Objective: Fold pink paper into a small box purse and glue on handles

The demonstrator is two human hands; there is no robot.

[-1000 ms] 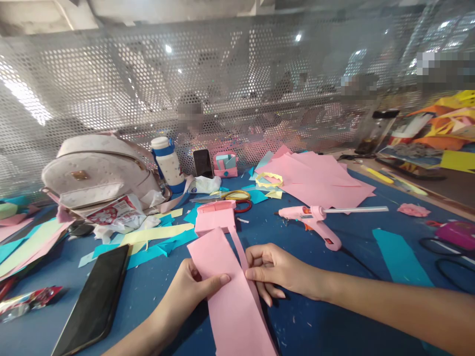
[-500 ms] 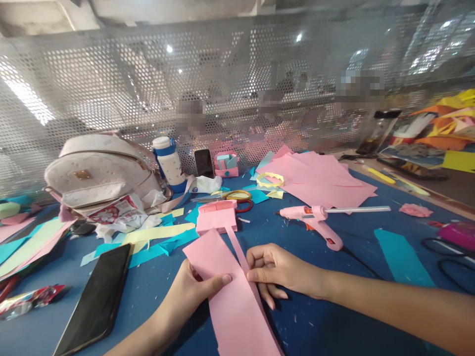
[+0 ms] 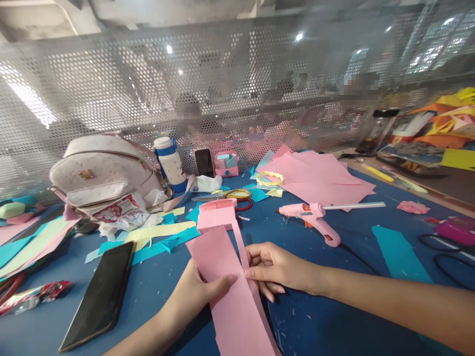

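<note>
The blue bench [image 3: 304, 321] is carrying everything here. The pink paper [image 3: 237, 309] is lying between the two hands, with its long way running from close to the body outward and a little to the left. The left hand [image 3: 198, 287] is holding its left side, the grip closed with the thumb on top, so most of the paper's width is spreading to the right of that grip. The right hand [image 3: 276, 269] is pinching at the other side, thumb against finger. It is sitting nearer the narrow strip [image 3: 239, 242], which is running beside the paper's right edge and pointing at the pink box [image 3: 217, 217]. The paper is hiding the lower part, so the strip may be joined to it or loose. Next to half a second ago, the strip's far end is lying farther right, by the box's corner, and the left thumb is reaching a bit farther across.
</note>
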